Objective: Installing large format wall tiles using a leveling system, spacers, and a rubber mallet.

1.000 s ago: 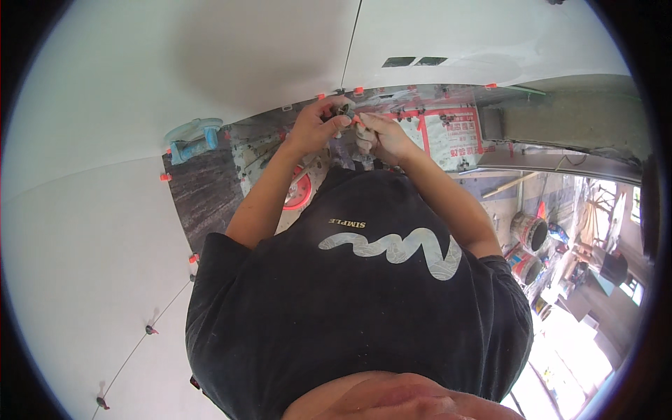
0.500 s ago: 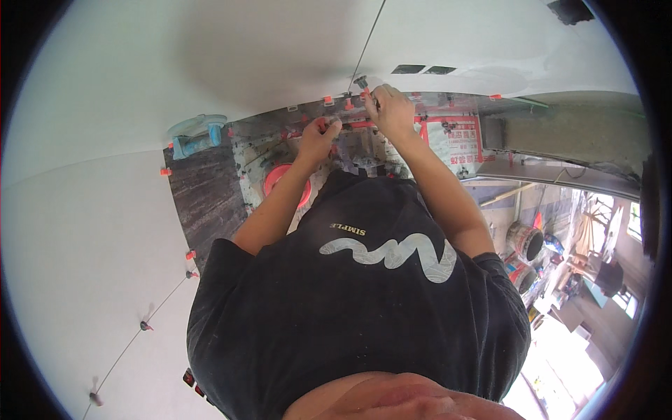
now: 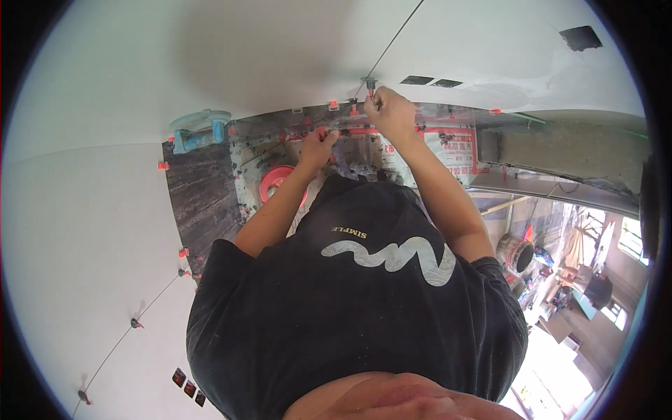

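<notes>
From where I stood, the small clip (image 3: 371,85), a dark disc-like head on a red stem, was at the thin dark joint (image 3: 395,40) between two pale panels (image 3: 280,56); whether its head sat flush, I couldn't tell. It looked light and stiff, probably plastic, more likely to twist or slip than bend, with its slim stem perhaps the weak point. The stem seemed the place to pinch, close under the head. There the right hand (image 3: 392,114) had it, thumb and fingers drawn together, the forearm (image 3: 448,178) slanting up from the right. Lower and to its left hung the left hand (image 3: 318,145), fingers curled, thumb raised near them; I couldn't tell whether they held anything.
</notes>
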The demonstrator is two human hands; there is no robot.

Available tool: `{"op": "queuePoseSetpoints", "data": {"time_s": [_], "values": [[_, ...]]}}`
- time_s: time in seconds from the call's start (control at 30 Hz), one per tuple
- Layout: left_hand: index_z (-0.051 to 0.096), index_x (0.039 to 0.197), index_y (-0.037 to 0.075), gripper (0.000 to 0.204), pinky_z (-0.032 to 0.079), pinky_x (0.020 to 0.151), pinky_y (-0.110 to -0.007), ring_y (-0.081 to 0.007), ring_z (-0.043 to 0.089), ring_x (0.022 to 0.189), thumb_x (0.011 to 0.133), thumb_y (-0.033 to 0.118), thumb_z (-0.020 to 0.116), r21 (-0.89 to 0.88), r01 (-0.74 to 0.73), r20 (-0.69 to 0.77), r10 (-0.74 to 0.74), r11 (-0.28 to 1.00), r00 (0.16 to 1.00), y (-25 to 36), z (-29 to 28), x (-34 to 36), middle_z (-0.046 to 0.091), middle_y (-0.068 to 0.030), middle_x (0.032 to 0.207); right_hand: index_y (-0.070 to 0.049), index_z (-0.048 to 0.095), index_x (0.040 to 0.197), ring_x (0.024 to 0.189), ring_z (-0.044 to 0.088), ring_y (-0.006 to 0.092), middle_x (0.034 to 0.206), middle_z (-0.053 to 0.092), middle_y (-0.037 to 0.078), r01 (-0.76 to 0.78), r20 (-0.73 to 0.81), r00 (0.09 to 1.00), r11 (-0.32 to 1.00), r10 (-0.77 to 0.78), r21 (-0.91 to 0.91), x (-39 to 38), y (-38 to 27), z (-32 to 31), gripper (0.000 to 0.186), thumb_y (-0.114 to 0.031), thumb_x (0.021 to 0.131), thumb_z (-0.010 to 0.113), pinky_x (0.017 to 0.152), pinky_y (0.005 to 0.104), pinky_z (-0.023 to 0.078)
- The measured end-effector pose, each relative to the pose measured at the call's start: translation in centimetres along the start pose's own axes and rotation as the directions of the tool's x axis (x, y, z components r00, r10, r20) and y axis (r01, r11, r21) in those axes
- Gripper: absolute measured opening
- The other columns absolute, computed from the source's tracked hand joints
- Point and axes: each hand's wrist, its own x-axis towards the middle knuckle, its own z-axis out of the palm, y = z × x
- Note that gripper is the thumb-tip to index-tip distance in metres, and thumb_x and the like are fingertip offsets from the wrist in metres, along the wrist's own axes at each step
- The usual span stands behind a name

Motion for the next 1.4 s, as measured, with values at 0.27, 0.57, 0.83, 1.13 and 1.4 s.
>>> {"op": "queuePoseSetpoints", "data": {"time_s": [0.27, 0.57, 0.83, 1.13, 1.4], "values": [[0.059, 0.084, 0.002, 0.025, 0.04, 0.046, -0.031, -0.0108, 0.049, 0.051, 0.087, 0.026, 0.064, -0.013, 0.033, 0.016, -0.032, 0.999, 0.999, 0.3, 0.0, 0.4, 0.051, -0.0007, 0.066, -0.006, 0.051, 0.067, 0.061, 0.059, 0.0354, 0.064, 0.057, 0.014, -0.059, 0.019, 0.998, 0.993, 0.057, 0.106, 0.0, -0.8, -0.8, 0.025, -0.024, 0.078, 0.066, 0.053, 0.043, 0.045], [0.06, 0.085, 0.003, 0.023, 0.04, 0.047, -0.03, -0.0107, 0.048, 0.052, 0.088, 0.026, 0.063, -0.007, 0.056, 0.051, -0.056, 0.998, 0.997, 0.1, -0.3, 0.2, 0.049, 0.0002, 0.067, -0.005, 0.052, 0.065, 0.051, 0.056, 0.0262, 0.057, 0.055, 0.011, -0.025, -0.092, 0.995, 0.994, 0.035, 0.107, 1.4, -1.9, -2.0, 0.028, -0.024, 0.08, 0.066, 0.05, 0.0359, 0.043], [0.062, 0.09, 0.006, 0.024, 0.045, 0.049, -0.027, -0.0091, 0.049, 0.061, 0.092, 0.03, 0.06, -0.136, 0.095, 0.101, -0.082, 0.986, 0.992, 7.8, 1.8, 0.1, 0.051, 0.0017, 0.071, -0.007, 0.057, 0.067, 0.051, 0.049, 0.0086, 0.057, 0.053, -0.001, -0.575, 0.478, 0.812, 0.319, 0.336, 0.753, 1.1, -0.1, -1.9, 0.029, -0.024, 0.09, 0.063, 0.048, 0.0261, 0.037], [0.057, 0.08, 0.0, 0.04, 0.044, 0.056, -0.034, -0.0155, 0.051, 0.062, 0.091, 0.039, 0.059, 0.165, -0.259, 0.034, 0.257, 0.952, 0.966, 11.5, 5.5, 2.5, 0.053, -0.0056, 0.065, -0.013, 0.061, 0.089, 0.059, 0.051, 0.0086, 0.069, 0.054, -0.004, -0.687, 0.736, 0.654, -0.271, 0.173, 0.674, 0.7, 0.7, -0.5, 0.019, -0.029, 0.095, 0.053, 0.053, 0.0242, 0.04], [0.061, 0.087, -0.002, 0.034, 0.047, 0.063, -0.037, -0.0246, 0.061, 0.065, 0.089, 0.031, 0.059, 0.401, -0.464, 0.019, 0.499, 0.79, 0.866, 14.0, 6.8, 1.3, 0.063, -0.0161, 0.071, -0.01, 0.061, 0.093, 0.065, 0.053, 0.0101, 0.078, 0.057, -0.002, -0.691, 0.622, 0.696, 0.1, 0.359, 0.716, 1.1, 2.3, -0.6, 0.023, -0.033, 0.091, 0.057, 0.054, 0.0275, 0.041]]}}
